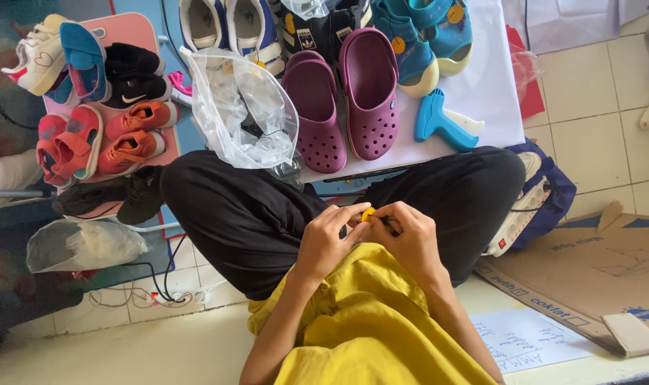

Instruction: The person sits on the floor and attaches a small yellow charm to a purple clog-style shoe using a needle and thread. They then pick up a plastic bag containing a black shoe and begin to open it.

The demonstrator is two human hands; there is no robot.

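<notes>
I sit cross-legged in black trousers and a yellow top. My left hand (329,237) and my right hand (408,235) meet over my lap, both pinching a small yellow piece (368,213) between the fingertips. A thin dark part shows beside it at my right fingers; what it is I cannot tell. In front of my knees lie a pair of purple clogs (346,103) and a clear plastic bag (242,110) with small items inside.
A blue tagging gun (442,122) lies on a white sheet by the clogs. Several small shoes stand at the left on a pink board (135,32) and at the top. A white power strip (518,217) and flattened cardboard (595,274) lie to the right.
</notes>
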